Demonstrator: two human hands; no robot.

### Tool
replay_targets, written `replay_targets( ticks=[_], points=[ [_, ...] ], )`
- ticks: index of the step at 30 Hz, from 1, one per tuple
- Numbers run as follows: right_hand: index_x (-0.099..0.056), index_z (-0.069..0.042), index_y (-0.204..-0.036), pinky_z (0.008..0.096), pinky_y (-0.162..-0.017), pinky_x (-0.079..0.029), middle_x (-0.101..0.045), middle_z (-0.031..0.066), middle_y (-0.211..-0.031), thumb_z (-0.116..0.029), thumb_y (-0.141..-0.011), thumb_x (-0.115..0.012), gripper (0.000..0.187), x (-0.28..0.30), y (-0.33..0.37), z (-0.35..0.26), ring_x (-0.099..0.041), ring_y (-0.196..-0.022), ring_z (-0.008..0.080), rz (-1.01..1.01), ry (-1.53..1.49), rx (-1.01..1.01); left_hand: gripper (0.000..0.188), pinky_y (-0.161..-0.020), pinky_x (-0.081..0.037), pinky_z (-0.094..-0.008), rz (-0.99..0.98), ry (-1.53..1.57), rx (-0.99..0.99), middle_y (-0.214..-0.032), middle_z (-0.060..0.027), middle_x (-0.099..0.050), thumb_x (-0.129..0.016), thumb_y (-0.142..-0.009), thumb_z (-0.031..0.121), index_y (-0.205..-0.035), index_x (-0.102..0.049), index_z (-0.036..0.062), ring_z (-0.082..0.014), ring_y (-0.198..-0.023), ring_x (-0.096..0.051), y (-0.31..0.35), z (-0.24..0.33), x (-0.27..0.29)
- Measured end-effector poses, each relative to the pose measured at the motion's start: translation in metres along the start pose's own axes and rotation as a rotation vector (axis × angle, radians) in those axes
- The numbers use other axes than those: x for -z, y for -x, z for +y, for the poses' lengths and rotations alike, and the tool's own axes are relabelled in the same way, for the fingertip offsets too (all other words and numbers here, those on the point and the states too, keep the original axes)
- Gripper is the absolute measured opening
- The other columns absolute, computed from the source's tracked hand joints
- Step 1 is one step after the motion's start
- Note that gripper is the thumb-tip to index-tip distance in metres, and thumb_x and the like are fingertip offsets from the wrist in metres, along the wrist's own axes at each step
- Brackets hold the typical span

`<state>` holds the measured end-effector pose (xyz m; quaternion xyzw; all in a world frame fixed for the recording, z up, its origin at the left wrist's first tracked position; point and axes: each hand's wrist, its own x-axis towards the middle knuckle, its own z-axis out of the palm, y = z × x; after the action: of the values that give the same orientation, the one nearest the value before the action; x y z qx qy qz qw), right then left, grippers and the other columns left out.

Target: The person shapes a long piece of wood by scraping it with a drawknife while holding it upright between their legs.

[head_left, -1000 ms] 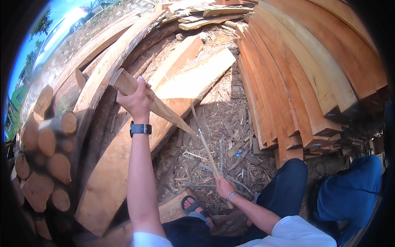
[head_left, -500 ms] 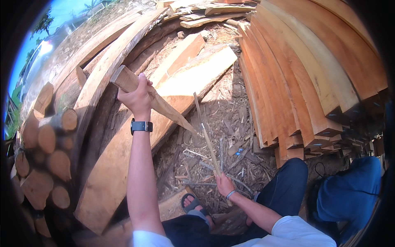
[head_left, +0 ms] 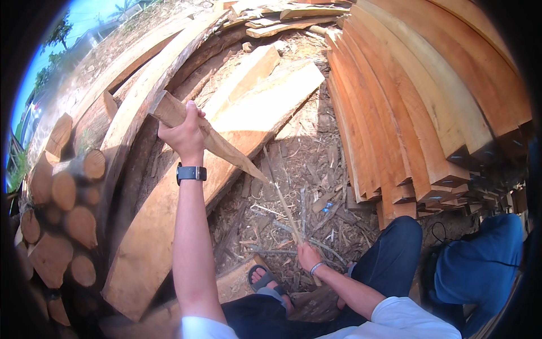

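Observation:
My left hand (head_left: 183, 134) is closed around the upper part of a tapered wooden stake (head_left: 232, 152), which slants down to the right and narrows to a point. Low on a long thin tool (head_left: 289, 214), my right hand (head_left: 308, 256) grips the pale wooden shaft. The tool's far end is narrow and dark; its exact kind cannot be made out. Its upper part lies beside the stake's pointed end, and I cannot tell whether they touch. Beneath the left arm a wide, thick slab of wood (head_left: 152, 237) rests on the ground.
Cut logs (head_left: 64, 189) are stacked at the left. Long sawn beams (head_left: 406, 107) form a tall pile at the right. Wood chips and bark (head_left: 322, 175) cover the ground between. My sandalled foot (head_left: 265, 278) is near the front. Blue cloth (head_left: 480, 260) sits at the lower right.
The tool in my right hand has tipped lower, its far end dropping toward the stake's point. My left hand and the stake have shifted very slightly left.

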<state>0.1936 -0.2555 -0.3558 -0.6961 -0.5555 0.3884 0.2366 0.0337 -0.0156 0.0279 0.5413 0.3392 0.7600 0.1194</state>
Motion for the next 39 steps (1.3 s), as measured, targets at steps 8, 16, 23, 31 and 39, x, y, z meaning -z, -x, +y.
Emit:
replay_targets(
  ticks=[8, 16, 23, 31, 39],
  points=[
    [-0.051, 0.002, -0.094, 0.043, -0.044, -0.05, -0.06, 0.0202, -0.064, -0.03, -0.101, -0.037, 0.035, -0.017, -0.001, 0.011, -0.061, -0.045, 0.0296, -0.138, -0.085, 0.02, 0.012, -0.053, -0.053, -0.0276, -0.006, -0.016, 0.004, -0.067, -0.0084, -0.065, -0.07, -0.083, 0.005, -0.081, -0.059, -0.0015, -0.0153, -0.056, -0.065, 0.001, -0.001, 0.004],
    [-0.047, -0.004, -0.096, 0.0322, -0.033, -0.04, -0.042, 0.0027, -0.054, -0.033, -0.104, -0.034, 0.033, 0.008, -0.001, -0.017, -0.044, -0.035, 0.0146, -0.357, -0.979, -0.194, 0.012, -0.058, -0.053, -0.0277, -0.024, -0.014, 0.004, -0.069, -0.0084, -0.065, -0.068, -0.085, 0.004, -0.079, -0.059, -0.001, -0.0157, -0.059, -0.065, -0.001, -0.003, 0.007],
    [-0.047, -0.001, -0.098, 0.0463, -0.046, -0.047, -0.055, 0.0138, -0.06, -0.032, -0.102, -0.037, 0.032, 0.015, -0.02, -0.003, -0.056, -0.047, 0.0303, 0.11, -0.361, 0.183, 0.012, -0.053, -0.052, -0.027, 0.007, 0.006, -0.004, -0.066, -0.0083, -0.065, -0.069, -0.083, 0.004, -0.08, -0.059, -0.0018, -0.0147, -0.056, -0.065, -0.003, -0.006, 0.005],
    [-0.051, 0.004, -0.096, 0.056, -0.068, -0.05, -0.063, 0.0301, -0.076, -0.03, -0.098, -0.042, 0.036, -0.011, -0.003, 0.017, -0.064, -0.074, 0.0462, -0.07, 0.113, 0.024, 0.01, -0.056, -0.054, -0.0292, 0.007, -0.034, 0.023, -0.07, -0.0095, -0.065, -0.067, -0.085, 0.002, -0.084, -0.057, -0.0013, -0.0162, -0.059, -0.064, 0.0, -0.001, 0.005],
    [-0.05, 0.0, -0.093, 0.0416, -0.046, -0.047, -0.058, 0.0176, -0.061, -0.028, -0.1, -0.043, 0.03, 0.009, -0.013, -0.007, -0.059, -0.047, 0.0281, -0.188, -0.573, -0.055, 0.014, -0.057, -0.054, -0.0287, 0.023, -0.045, 0.038, -0.071, -0.0092, -0.065, -0.068, -0.086, 0.004, -0.087, -0.056, -0.0016, -0.0158, -0.059, -0.064, 0.001, 0.002, 0.005]
  ],
)
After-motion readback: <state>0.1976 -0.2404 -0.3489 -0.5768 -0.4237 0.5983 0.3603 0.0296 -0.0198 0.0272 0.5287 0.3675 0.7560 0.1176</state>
